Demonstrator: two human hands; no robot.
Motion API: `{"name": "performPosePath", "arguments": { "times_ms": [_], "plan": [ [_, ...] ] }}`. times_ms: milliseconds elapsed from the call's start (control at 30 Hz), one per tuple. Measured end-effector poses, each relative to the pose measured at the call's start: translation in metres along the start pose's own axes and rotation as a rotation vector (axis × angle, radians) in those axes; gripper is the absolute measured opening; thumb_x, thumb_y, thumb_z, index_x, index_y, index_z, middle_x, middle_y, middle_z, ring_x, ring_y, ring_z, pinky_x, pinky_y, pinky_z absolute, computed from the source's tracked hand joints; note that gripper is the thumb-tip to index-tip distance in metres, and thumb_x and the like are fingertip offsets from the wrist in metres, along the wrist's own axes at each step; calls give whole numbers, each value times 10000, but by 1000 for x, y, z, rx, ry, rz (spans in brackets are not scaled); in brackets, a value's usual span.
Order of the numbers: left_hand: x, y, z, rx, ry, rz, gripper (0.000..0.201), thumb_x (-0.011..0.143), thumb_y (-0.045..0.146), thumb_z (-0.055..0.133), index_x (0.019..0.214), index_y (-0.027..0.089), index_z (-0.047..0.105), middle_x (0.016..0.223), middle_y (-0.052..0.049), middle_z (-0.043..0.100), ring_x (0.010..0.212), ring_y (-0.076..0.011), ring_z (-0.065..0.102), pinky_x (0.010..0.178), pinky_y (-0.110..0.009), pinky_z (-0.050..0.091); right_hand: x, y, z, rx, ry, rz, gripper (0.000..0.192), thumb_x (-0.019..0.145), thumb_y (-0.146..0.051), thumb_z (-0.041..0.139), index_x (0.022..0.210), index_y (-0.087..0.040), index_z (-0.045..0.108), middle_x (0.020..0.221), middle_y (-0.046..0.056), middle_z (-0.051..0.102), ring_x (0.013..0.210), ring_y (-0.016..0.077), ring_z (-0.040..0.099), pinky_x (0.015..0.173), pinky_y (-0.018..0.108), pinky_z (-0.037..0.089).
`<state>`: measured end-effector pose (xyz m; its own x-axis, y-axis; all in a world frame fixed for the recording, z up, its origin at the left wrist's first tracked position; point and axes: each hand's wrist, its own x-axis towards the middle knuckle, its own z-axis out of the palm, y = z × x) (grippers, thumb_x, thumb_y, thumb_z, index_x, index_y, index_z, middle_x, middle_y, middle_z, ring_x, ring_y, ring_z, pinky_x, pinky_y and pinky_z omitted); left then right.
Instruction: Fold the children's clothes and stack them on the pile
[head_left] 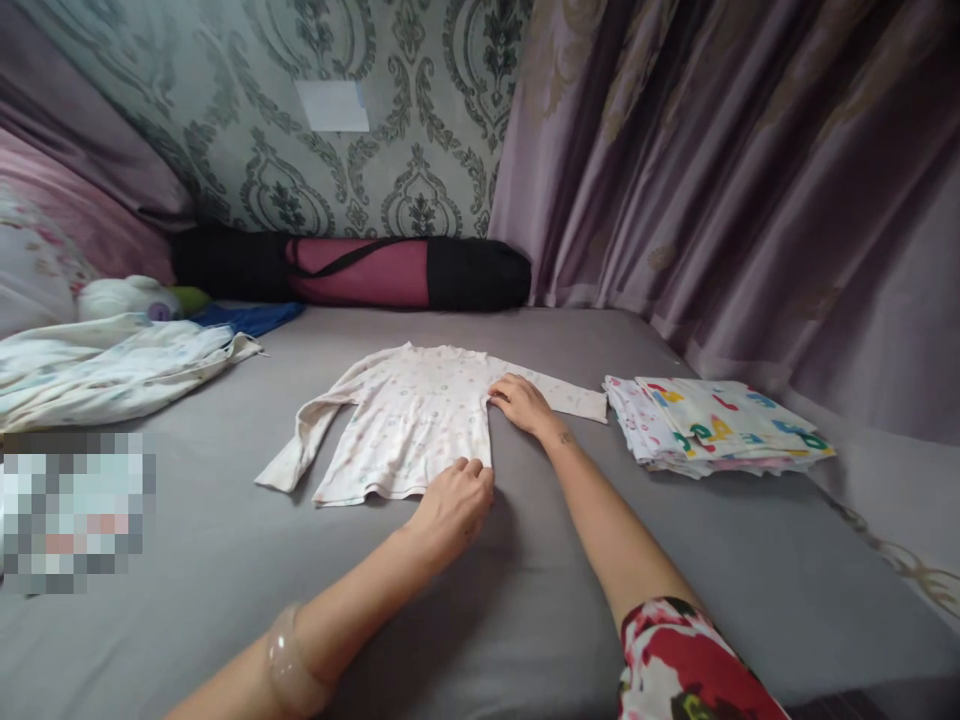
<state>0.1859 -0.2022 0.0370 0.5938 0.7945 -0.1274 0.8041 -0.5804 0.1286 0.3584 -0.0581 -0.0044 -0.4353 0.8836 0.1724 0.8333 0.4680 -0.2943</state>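
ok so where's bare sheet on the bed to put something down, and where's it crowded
Bare grey sheet lies in front, below the white shirt and around both forearms. More lies between the shirt and the rolled mat. Crowded: the folded stack at right, the loose bedding at left. The left hand and right hand rest on the shirt.

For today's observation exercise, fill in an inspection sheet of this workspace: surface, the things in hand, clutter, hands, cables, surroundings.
Surface: grey sheet on a bed, smooth.
Things in hand: white top laid flat, sleeves spread.
Clutter: folded stack to the right; loose cloth and soft toy to the left; rolled mat at the wall.
Hands: left hand at the top's hem corner; right hand at its right armpit; grip cannot be told.
Cables: nothing seen.
Surroundings: patterned wallpaper, curtain.
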Motion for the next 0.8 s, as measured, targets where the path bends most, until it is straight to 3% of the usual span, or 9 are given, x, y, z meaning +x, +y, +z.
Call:
{"name": "performPosePath", "arguments": {
  "times_ms": [267, 533, 800],
  "plan": [
    [5, 5, 12, 39, 71, -32, 245, 950, 176, 400, 871, 138, 628, 912, -132, 651, 876, -261, 601, 763, -377, 466, -6, -6, -1, -149, 2, -53, 278, 986, -190, 409, 1083, -182, 670, 1086, 87, 619, 1070, 201, 504, 950, 286, 371],
    [8, 1, 20, -215, 347, -62, 181, 940, 172, 408, 845, 192, 561, 779, -39, 625, 751, -177, 587, 718, -286, 431, -3, 2, 0, -208, 47, -41, 308, 968, -142, 395, 1097, -203, 668, 1101, 83, 615, 1061, 220, 494, 907, 303, 377],
    [13, 6, 35, -265, 293, -10, 282, 991, 243, 360, 832, 201, 589, 866, -51, 626, 842, -176, 588, 769, -284, 469, -1, 4, 2, -152, 23, -17, 327, 963, -136, 397, 1133, -211, 667, 1131, 85, 614, 1098, 217, 485, 947, 308, 371]
  ]
}}
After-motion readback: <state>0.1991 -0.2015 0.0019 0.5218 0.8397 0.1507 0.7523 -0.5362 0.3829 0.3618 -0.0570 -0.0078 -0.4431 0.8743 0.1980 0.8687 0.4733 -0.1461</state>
